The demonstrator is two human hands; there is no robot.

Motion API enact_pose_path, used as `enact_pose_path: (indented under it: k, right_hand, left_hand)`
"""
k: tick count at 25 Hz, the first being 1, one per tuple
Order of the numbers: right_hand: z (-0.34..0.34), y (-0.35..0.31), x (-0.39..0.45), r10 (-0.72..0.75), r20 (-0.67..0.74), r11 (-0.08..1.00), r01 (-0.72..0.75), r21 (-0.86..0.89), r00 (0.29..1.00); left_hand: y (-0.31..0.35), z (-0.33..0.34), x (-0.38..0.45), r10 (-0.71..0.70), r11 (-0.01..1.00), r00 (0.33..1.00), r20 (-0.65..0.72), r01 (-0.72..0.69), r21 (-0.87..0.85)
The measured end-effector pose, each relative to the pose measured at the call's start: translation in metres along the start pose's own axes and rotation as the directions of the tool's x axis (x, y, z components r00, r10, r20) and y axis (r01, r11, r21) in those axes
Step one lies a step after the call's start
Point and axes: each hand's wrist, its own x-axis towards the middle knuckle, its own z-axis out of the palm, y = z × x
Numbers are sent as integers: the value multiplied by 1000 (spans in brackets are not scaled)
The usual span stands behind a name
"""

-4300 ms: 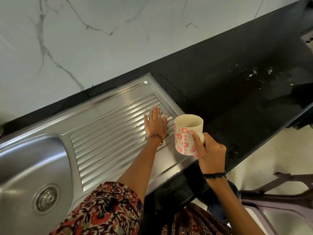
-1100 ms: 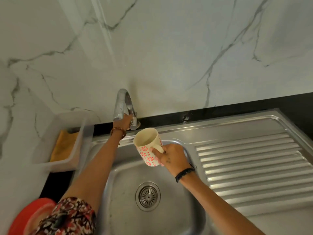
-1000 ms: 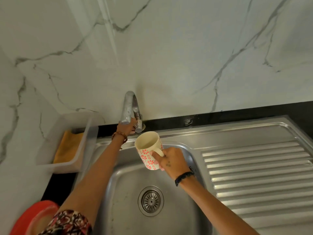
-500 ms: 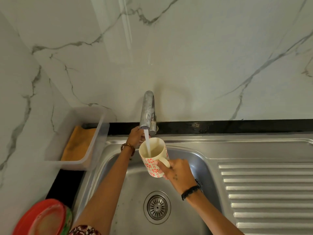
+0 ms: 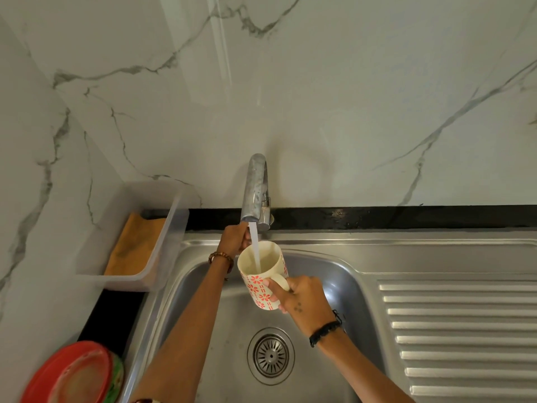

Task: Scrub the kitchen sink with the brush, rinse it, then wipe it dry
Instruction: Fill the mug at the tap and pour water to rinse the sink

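Cream ceramic, patterned with red flowers: the mug (image 5: 263, 276) is gripped by the right hand (image 5: 302, 296), fingers curled through its handle and thumb against its side, under a stream of water (image 5: 255, 251) from the steel tap (image 5: 255, 190). The left hand (image 5: 232, 241) reaches to the tap's base, fingers closed around its lever. Both hands are above the stainless sink (image 5: 343, 274), its drain (image 5: 270, 356) below and ribbed drainboard (image 5: 465, 330) to the right. A clear tub (image 5: 162, 257) with an orange cloth (image 5: 133, 245) sits on the black tabletop (image 5: 377, 218), red plates (image 5: 75, 373) nearer.
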Motion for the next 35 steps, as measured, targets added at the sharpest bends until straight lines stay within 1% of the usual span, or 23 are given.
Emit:
enact_pose_path:
  k: [4, 7, 9, 10, 11, 13, 14, 15, 16, 18, 19, 20, 22, 23, 24, 26, 27, 28, 29, 30, 31, 32, 35]
  right_hand:
    - [1, 2, -1, -4, -32, 1000, 4, 6, 999]
    - [1, 1, -2, -13, -44, 1000, 13, 17, 999]
    - [-2, -1, -1, -23, -44, 1000, 24, 2, 999]
    - [-4, -1, -1, -23, -49, 1000, 23, -8, 999]
    - [-7, -1, -2, -26, -57, 999, 25, -20, 998]
    - [-16, 2, -8, -42, -75, 998, 38, -56, 996]
    - [-24, 4, -14, -46, -81, 997, 40, -73, 996]
    - [-33, 6, -21, -44, -85, 996, 37, -84, 995]
    - [-44, 9, -32, -40, -86, 994, 31, -102, 995]
    - [-70, 11, -53, -43, -70, 984, 30, -177, 997]
    - [-84, 13, -67, -52, -56, 968, 36, -249, 997]
    - [-98, 15, -81, -73, -38, 939, 56, -340, 997]
    - [-126, 19, -114, -108, 32, 859, 109, -499, 994]
    - [-139, 22, -132, -101, 81, 826, 129, -548, 992]
    - [-151, 24, -150, -80, 134, 800, 144, -582, 988]
    - [-169, 27, -182, -19, 228, 752, 164, -638, 973]
    - [-176, 28, -197, 1, 264, 729, 180, -660, 964]
    - [-181, 29, -210, 11, 296, 704, 203, -681, 955]
    - [-184, 32, -222, 12, 322, 680, 228, -696, 947]
    - [-185, 34, -231, 20, 351, 654, 253, -713, 936]
    - [-185, 36, -238, 33, 381, 618, 281, -734, 924]
    - [-182, 36, -244, 41, 420, 577, 322, -751, 907]
    - [-166, 30, -248, 33, 531, 493, 449, -745, 846]
  left_hand:
    - [8, -6, -1, -58, 998, 997, 52, 57, 25]
    - [6, -6, 5, 15, 990, 1000, -23, -11, 142]
    - [12, -6, 5, 130, 962, 987, -90, -103, 253]
    - [17, -7, 3, 211, 931, 974, -87, -173, 323]
    - [20, -6, 3, 267, 892, 962, -54, -225, 392]
    - [27, -4, 0, 324, 797, 946, 5, -276, 537]
    - [33, -4, -9, 358, 713, 933, 31, -295, 636]
    - [39, -6, -26, 392, 642, 917, 71, -328, 693]
    - [42, -7, -45, 417, 610, 901, 120, -376, 698]
    - [32, -14, -88, 351, 654, 916, 194, -389, 649]
    - [18, -15, -116, 295, 688, 928, 226, -371, 623]
    - [4, -13, -144, 273, 692, 928, 253, -372, 619]
    - [-29, 1, -205, 276, 634, 918, 286, -397, 664]
    - [-42, 13, -236, 286, 627, 909, 302, -416, 659]
    - [-56, 27, -267, 282, 650, 903, 323, -427, 628]
    - [-76, 58, -328, 226, 749, 898, 378, -408, 522]
    - [-86, 77, -358, 230, 759, 866, 444, -445, 475]
    - [-97, 97, -385, 267, 731, 814, 517, -520, 442]
    - [-114, 113, -405, 298, 679, 776, 557, -582, 448]
    - [-128, 127, -421, 320, 617, 764, 561, -617, 489]
    - [-141, 137, -432, 294, 568, 748, 595, -638, 521]
    - [-148, 145, -441, 276, 516, 742, 611, -650, 557]
    - [-159, 149, -445, 300, 480, 785, 542, -615, 626]
